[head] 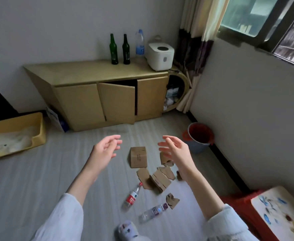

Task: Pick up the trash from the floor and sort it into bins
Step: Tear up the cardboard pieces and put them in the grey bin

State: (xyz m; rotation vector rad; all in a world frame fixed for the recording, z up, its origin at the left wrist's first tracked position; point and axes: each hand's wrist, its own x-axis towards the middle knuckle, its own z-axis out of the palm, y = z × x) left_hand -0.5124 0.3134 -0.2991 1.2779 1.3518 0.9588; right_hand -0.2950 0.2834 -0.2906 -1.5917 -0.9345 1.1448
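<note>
Trash lies on the grey floor in front of me. A small cardboard box (pixel 138 157) stands between my hands. Torn cardboard pieces (pixel 160 180) are scattered just nearer, with another scrap (pixel 172 200) beside the bottles. A red-labelled plastic bottle (pixel 132 197) and a clear bottle with a purple cap (pixel 153 213) lie on their sides near my foot. My left hand (pixel 106 150) and my right hand (pixel 174 152) hover above the floor, fingers relaxed, holding nothing. A blue bucket with a red liner (pixel 197 137) stands by the right wall. A yellow bin (pixel 15 134) sits far left.
A low wooden cabinet (pixel 97 94) with one door ajar lines the back wall, bearing two green glass bottles (pixel 120 49), a water bottle (pixel 140 43) and a white appliance (pixel 161 55). A red stool with a patterned cushion (pixel 280 213) is at lower right.
</note>
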